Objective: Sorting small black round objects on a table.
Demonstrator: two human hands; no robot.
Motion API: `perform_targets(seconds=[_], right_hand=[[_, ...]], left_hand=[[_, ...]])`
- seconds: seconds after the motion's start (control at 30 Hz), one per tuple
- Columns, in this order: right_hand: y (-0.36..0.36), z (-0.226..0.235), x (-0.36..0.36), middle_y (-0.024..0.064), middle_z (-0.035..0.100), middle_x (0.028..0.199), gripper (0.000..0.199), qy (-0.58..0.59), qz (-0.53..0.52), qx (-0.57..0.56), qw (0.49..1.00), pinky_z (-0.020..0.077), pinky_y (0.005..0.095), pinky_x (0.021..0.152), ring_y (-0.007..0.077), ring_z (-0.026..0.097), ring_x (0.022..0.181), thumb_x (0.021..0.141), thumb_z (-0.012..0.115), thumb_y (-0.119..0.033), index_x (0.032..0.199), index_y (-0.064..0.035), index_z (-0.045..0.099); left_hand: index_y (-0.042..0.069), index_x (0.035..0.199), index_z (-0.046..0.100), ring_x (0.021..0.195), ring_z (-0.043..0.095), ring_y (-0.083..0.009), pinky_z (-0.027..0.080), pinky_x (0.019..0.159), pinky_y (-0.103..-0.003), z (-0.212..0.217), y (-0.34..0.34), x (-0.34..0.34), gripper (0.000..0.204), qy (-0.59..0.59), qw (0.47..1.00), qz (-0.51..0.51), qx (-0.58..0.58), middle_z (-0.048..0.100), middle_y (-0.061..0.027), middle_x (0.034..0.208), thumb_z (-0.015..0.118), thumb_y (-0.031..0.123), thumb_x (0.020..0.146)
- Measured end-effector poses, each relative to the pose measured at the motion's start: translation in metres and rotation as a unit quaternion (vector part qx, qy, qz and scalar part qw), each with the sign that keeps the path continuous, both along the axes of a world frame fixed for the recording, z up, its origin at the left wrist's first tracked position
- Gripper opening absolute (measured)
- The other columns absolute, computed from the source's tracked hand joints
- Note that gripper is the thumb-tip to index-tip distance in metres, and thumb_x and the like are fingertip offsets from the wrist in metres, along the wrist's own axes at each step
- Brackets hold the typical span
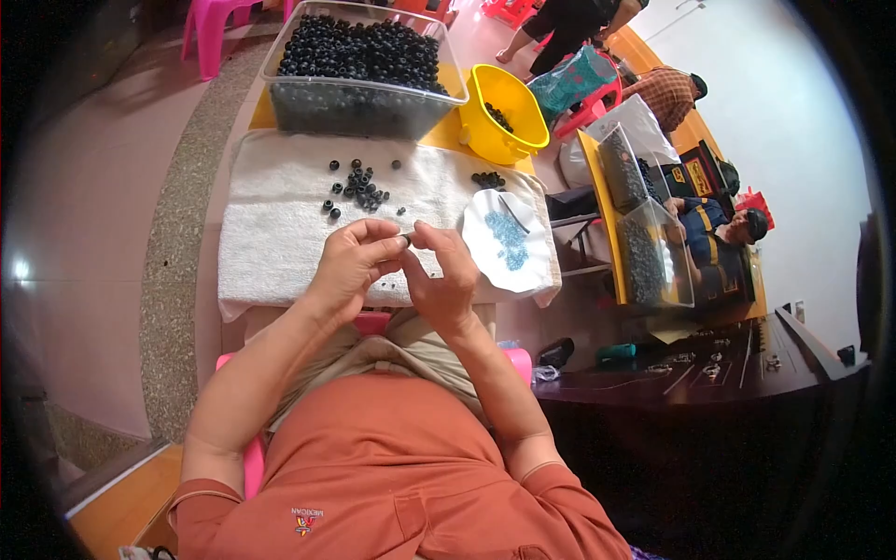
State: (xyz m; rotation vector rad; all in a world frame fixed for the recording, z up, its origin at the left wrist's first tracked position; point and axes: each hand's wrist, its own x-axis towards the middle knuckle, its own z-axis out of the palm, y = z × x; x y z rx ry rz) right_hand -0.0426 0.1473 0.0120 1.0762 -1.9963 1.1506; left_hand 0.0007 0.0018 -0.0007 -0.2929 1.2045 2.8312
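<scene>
My left hand (347,269) is closed in a pinch on a small black bead (405,241), just above the near part of a white towel (266,215). Close against it, my right hand (444,277) is also pinched, its fingertips at the bead; whatever they hold is too small to make out. Beyond my fingers a loose group of black beads (359,187) lies on the towel. To the right rests a white scalloped plate (519,277) with small light-blue pieces (509,240) and a thin dark stick (514,213). Another cluster of black beads (487,180) sits behind the plate.
A clear bin (369,117) full of black beads stands at the far edge, beside a yellow basket (507,142) holding some more. On the right are clear containers (653,266) on another table, with a person (711,233) behind them. A dark table (644,373) stands at lower right.
</scene>
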Motion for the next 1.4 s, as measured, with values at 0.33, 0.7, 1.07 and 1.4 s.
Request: perform_targets(seconds=[0.33,0.7,1.07,1.4], right_hand=[[0.081,0.036,-0.034,0.0116,0.067,0.087,0.023,-0.127,-0.022,0.232,0.964,0.0523,0.0325,0.068,0.0266,0.066,0.078,0.073,0.073,0.003,0.094,-0.0037,0.068],[0.129,0.031,-0.065,0.0126,0.066,0.098,0.019,-0.085,-0.13,0.474,0.867,0.048,0.0413,0.086,0.0342,0.058,0.096,0.077,0.065,-0.005,0.096,-0.0047,0.07],[0.131,0.011,-0.074,0.0141,0.063,0.084,0.009,-0.032,-0.111,0.478,0.871,0.0485,0.0414,0.08,0.034,0.058,0.089,0.08,0.057,-0.008,0.082,-0.0066,0.066],[0.127,0.008,-0.074,0.0142,0.061,0.081,0.008,-0.006,-0.103,0.477,0.873,0.0489,0.0412,0.079,0.0331,0.058,0.086,0.082,0.057,-0.01,0.079,-0.0053,0.064]], left_hand=[[0.005,0.097,0.063,0.078,0.06,-0.011,0.053,0.074,-0.026,0.0,0.004,0.002,0.014,-0.009,0.999,0.016,-0.032,0.064,-0.0033,0.089,0.069,0.007,0.085],[0.004,0.095,0.062,0.079,0.06,-0.011,0.053,0.073,-0.026,0.003,0.007,0.004,0.013,-0.027,0.999,0.002,-0.034,0.063,-0.0034,0.09,0.07,0.007,0.085],[0.005,0.094,0.062,0.078,0.06,-0.0103,0.054,0.073,-0.025,0.007,0.009,0.006,0.013,-0.032,0.999,-0.003,-0.031,0.063,-0.0025,0.089,0.07,0.006,0.084],[0.006,0.094,0.063,0.075,0.06,-0.0098,0.055,0.072,-0.025,0.007,0.011,0.006,0.012,-0.032,0.998,-0.01,-0.046,0.063,-0.0018,0.087,0.07,0.008,0.084]])
